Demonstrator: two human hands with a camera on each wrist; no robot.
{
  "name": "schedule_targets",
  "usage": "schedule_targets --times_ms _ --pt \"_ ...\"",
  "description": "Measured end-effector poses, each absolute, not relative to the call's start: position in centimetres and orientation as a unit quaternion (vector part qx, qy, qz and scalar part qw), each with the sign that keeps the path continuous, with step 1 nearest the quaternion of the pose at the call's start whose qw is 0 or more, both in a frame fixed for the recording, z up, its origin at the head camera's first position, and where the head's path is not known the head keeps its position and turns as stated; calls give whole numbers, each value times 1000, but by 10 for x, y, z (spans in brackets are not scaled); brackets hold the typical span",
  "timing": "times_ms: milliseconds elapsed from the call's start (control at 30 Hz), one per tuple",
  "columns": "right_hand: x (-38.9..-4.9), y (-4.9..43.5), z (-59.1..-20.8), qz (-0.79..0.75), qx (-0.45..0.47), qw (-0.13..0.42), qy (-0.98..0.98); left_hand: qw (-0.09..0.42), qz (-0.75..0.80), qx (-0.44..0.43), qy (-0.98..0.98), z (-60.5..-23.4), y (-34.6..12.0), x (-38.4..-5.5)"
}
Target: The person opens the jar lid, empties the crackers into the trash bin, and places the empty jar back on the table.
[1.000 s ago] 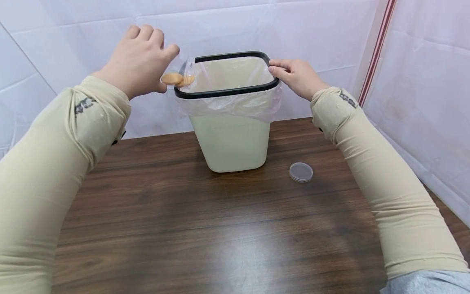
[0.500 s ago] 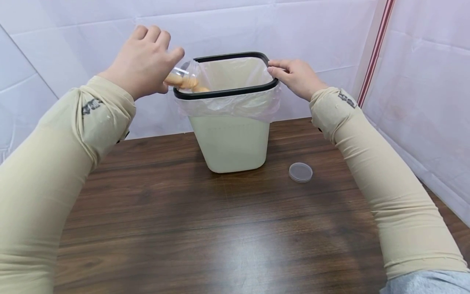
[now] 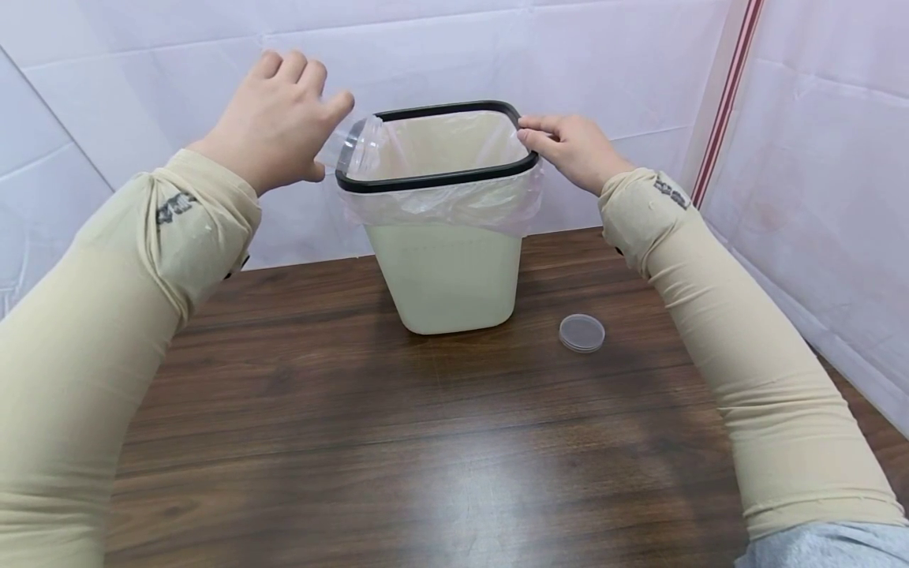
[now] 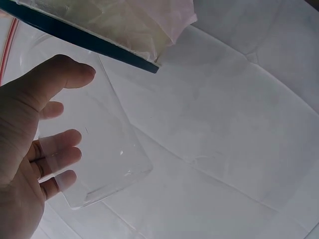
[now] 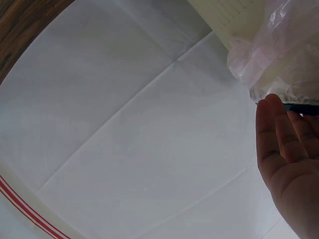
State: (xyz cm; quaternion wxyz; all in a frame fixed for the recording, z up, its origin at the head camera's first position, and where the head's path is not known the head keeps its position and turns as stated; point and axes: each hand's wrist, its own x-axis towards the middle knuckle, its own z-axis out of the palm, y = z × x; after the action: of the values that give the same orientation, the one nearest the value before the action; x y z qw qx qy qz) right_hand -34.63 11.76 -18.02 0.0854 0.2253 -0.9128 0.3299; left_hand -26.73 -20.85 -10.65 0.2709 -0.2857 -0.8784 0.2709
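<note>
My left hand (image 3: 273, 122) grips a clear plastic jar (image 3: 365, 146), tipped on its side with its mouth over the left edge of a pale green trash can (image 3: 450, 276). In the left wrist view the thumb lies on one side of the see-through jar (image 4: 109, 149), the fingers show through it, and nothing is visible inside. At the can's right edge, my right hand (image 3: 578, 150) holds the black rim (image 3: 440, 181) with fingertips and thumb. A thin translucent bag (image 3: 461, 205) lines the can and folds over outside. The can's bottom is hidden.
A round clear lid (image 3: 581, 333) lies on the dark wooden table (image 3: 319, 442), right of the can. White sheeting (image 3: 426, 55) covers the wall close behind, and another sheeted wall (image 3: 831, 197) stands at the right.
The orange-yellow round pieces slid out of the jar into the trash can and are out of sight now. My left hand moved slightly right; my right hand stayed on the rim.
</note>
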Motion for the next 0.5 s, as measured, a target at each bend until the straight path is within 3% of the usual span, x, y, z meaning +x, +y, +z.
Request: schedule_targets --times_ms 500 --pt "-347 118 -181 330 233 84 -911 278 248 -261 -891 -113 -217 -265"
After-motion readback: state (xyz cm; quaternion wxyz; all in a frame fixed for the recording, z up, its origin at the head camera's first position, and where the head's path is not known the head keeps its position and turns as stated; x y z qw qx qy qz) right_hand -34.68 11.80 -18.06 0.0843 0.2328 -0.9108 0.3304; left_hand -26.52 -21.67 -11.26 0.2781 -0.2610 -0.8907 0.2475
